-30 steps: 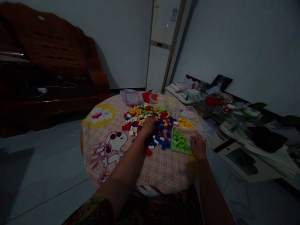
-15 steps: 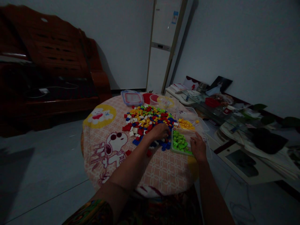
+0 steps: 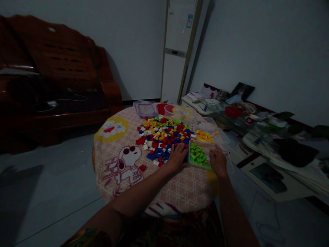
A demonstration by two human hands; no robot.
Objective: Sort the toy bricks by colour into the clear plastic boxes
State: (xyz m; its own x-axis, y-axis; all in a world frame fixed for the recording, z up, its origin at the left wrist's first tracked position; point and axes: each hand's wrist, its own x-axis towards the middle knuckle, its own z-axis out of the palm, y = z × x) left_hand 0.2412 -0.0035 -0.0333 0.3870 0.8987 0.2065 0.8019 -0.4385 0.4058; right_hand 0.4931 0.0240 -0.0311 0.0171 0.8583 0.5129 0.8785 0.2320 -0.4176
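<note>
A heap of small toy bricks [image 3: 164,132] in red, blue, yellow, green and white lies on a round table with a cartoon cloth [image 3: 120,161]. My left hand [image 3: 177,156] lies flat on the near edge of the heap, fingers stretched out over blue and red bricks. My right hand [image 3: 218,159] rests on the near right corner of a clear tray of green bricks [image 3: 197,155], fingers curled on its rim. Behind it stands a tray of yellow bricks [image 3: 204,135].
A lidded clear box [image 3: 145,108], a red bowl [image 3: 161,108] and clear tubs [image 3: 180,111] stand at the table's far side. One red brick [image 3: 142,167] lies apart. A dark wooden sofa [image 3: 51,82] is at left, a cluttered glass table [image 3: 241,116] at right.
My left hand has swept from the middle of the heap to the right and nearer, ending flat beside the green tray. My right hand has stayed on the tray.
</note>
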